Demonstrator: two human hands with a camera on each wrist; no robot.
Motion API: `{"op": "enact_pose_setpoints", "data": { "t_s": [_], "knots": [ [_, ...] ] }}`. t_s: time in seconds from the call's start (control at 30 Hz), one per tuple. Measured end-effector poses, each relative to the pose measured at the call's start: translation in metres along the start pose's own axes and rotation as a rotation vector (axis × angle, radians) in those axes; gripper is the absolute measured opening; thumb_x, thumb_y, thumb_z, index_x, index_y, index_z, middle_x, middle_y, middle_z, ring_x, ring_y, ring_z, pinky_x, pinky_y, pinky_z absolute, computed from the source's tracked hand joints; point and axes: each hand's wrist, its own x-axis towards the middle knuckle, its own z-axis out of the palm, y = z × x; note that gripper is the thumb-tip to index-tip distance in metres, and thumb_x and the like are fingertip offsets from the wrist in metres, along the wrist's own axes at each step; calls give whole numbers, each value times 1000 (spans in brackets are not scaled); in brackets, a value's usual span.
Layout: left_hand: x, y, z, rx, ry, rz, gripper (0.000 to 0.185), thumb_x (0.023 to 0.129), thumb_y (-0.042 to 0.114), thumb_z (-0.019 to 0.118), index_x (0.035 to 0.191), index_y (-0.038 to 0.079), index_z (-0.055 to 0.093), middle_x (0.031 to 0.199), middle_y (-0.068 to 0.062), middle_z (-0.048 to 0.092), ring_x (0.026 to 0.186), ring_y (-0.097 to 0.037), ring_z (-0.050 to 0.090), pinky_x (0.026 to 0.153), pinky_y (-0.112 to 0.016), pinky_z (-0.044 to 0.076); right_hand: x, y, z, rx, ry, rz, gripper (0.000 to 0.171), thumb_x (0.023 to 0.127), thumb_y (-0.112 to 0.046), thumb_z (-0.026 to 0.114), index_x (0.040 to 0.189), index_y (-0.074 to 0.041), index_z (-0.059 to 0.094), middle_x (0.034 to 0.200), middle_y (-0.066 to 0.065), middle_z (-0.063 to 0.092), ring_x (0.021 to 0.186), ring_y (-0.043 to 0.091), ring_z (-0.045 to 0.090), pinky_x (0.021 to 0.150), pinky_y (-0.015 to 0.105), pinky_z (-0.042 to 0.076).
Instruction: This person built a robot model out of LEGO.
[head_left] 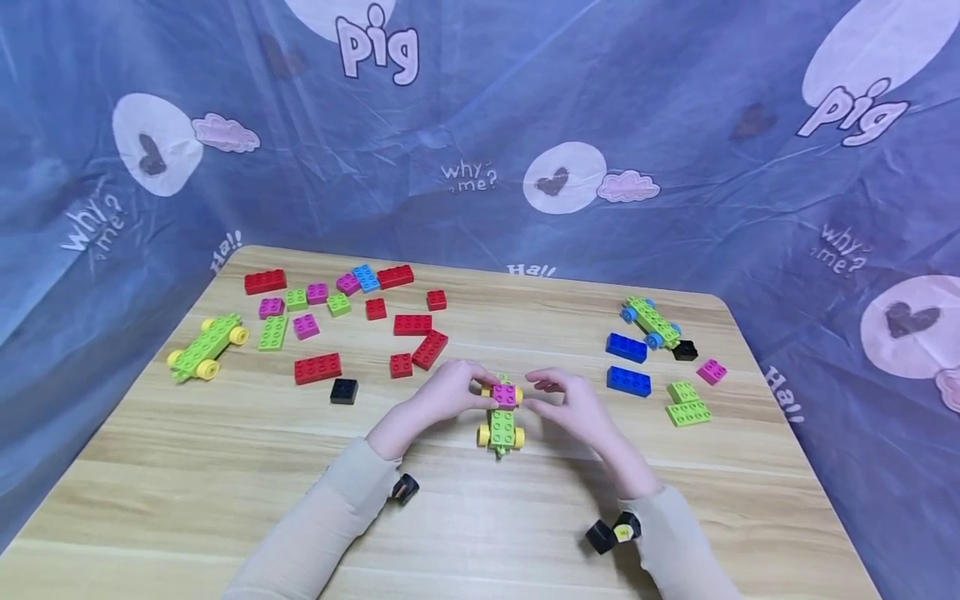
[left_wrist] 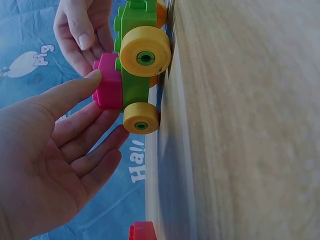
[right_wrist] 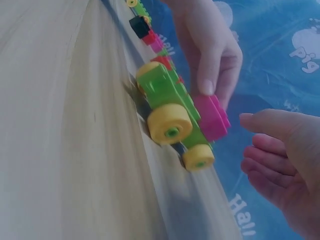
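Note:
A green toy car base (head_left: 502, 427) with yellow wheels stands in the middle of the table. On its far end sits a magenta brick (head_left: 504, 395), studs up. My left hand (head_left: 450, 390) pinches that brick between thumb and fingers, as the left wrist view shows with the magenta brick (left_wrist: 108, 82) against the thumb tip. To the right of the car, my right hand (head_left: 572, 402) hovers with loosely bent fingers. In the right wrist view a gap separates the right hand (right_wrist: 285, 160) from the magenta brick (right_wrist: 212, 118), and it holds nothing.
Red, magenta and green bricks lie at the back left, near another yellow-wheeled car base (head_left: 208, 346) and a black brick (head_left: 344, 391). At the right are blue bricks (head_left: 628, 381), green bricks (head_left: 687, 412) and a blue-wheeled car base (head_left: 651, 322). A printed blue curtain (head_left: 480, 225) hangs behind the table.

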Motion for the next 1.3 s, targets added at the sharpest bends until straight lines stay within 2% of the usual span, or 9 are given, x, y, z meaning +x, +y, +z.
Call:
{"op": "enact_pose_setpoints", "data": {
  "t_s": [0.3, 0.5, 0.6, 0.73, 0.8, 0.9, 1.03, 1.17, 1.3],
  "knots": [
    [0, 1, 0, -6, -4, -15, 37, 83, 29, 78, 117, 14, 72, 114, -3, 72, 110, -22, 63, 99, -41, 47, -21, 18, -23, -109, 252, 2, 33, 79, -8, 79, 110, 0, 69, 107, 17, 72, 95, 31, 69, 81, 45, 57],
    [0, 0, 0, -24, -6, -26, 37, 83, 28, 78, 117, 15, 72, 115, -3, 71, 111, -22, 63, 100, -41, 48, -39, 35, -42, -175, 398, 68, 36, 77, -7, 81, 110, 1, 69, 106, 19, 72, 95, 34, 68, 84, 18, 51],
    [1, 0, 0, -33, -9, -26, 37, 83, 28, 78, 117, 15, 72, 116, -3, 71, 110, -22, 64, 98, -40, 49, -48, 43, -51, -175, 454, 106, 36, 76, -5, 81, 109, 4, 69, 106, 22, 72, 93, 7, 66, 84, 3, 40],
    [1, 0, 0, -38, -12, -29, 36, 83, 27, 79, 116, 14, 72, 116, -4, 71, 109, -22, 65, 98, -39, 50, -60, 55, -63, -167, 517, 154, 36, 76, -2, 79, 109, 7, 68, 106, 25, 70, 89, -22, 43, 82, -3, 34],
    [1, 0, 0, -41, -12, -30, 36, 83, 27, 79, 116, 14, 73, 116, -4, 71, 109, -22, 65, 99, -39, 49, -66, 60, -69, -180, 538, 193, 38, 77, -2, 78, 112, 7, 67, 108, 26, 69, 90, -16, 47, 81, -2, 35],
    [1, 0, -1, -43, -12, -28, 36, 83, 27, 79, 116, 14, 73, 116, -4, 71, 109, -22, 65, 99, -39, 50, -73, 68, -81, -213, 563, 267, 42, 77, -6, 79, 116, 4, 66, 113, 24, 68, 93, 6, 59, 81, 2, 37],
    [1, 0, -1, -48, -15, -24, 37, 83, 27, 79, 117, 13, 72, 116, -4, 72, 109, -22, 65, 98, -39, 50, -84, 80, -96, -229, 549, 366, 50, 80, -13, 78, 124, 4, 61, 121, 26, 64, 105, 35, 58, 80, 11, 38],
    [1, 0, -1, -42, -15, -20, 37, 83, 28, 79, 117, 13, 72, 115, -4, 72, 108, -22, 65, 97, -39, 50, -93, 92, -109, -222, 506, 458, 58, 83, -17, 75, 132, 5, 54, 128, 30, 57, 114, 41, 53, 85, 25, 40],
    [1, 0, -1, -38, -15, -23, 37, 83, 28, 79, 116, 14, 73, 116, -3, 72, 109, -22, 65, 98, -39, 50, -101, 103, -115, -207, 462, 507, 66, 85, -19, 74, 138, 7, 46, 135, 34, 49, 124, 47, 46, 99, 51, 41]
  ]
}}
